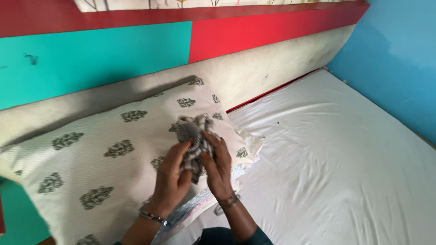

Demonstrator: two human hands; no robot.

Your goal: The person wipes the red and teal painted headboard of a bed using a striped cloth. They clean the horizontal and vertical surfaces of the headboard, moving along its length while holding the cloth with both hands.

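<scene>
Bright, even daylight; soft shadows, slight wide-angle edge distortion.

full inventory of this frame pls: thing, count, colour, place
small cloth: 1, grey and white check, bunched up between both hands above the pillow
pillow: 1, cream with dark grey printed motifs, left half of view, leaning on the bolster
bolster cushion: 1, beige and stained, along the headboard
bed sheet: 1, white and creased, covering the mattress on the right
patterned fabric: 1, pale with pink print, under the pillow's near edge
headboard: 1, teal and red panels with dark red top rail
wall: 1, blue, right side
left hand: 1, bangle at wrist, gripping the cloth
right hand: 1, bangle at wrist, gripping the cloth
</scene>
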